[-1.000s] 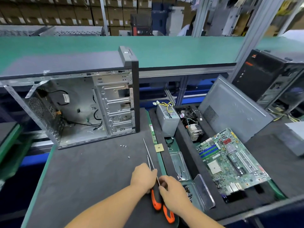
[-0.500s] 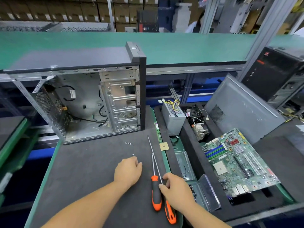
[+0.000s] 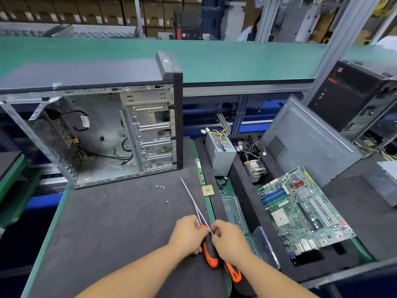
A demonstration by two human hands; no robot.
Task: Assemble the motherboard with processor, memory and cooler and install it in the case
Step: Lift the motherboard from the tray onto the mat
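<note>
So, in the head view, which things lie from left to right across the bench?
Open grey metal computer case → small gold square processor → grey boxy power supply → green motherboard → leaning grey side panel.

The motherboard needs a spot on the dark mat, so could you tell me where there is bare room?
Bare mat lies left of the screwdrivers, in front of the case. Crowded: loose screws, and both hands at the screwdrivers.

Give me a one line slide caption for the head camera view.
Both hands, left hand and right hand, handle two orange-handled screwdrivers beside the open case and bare motherboard.
</note>
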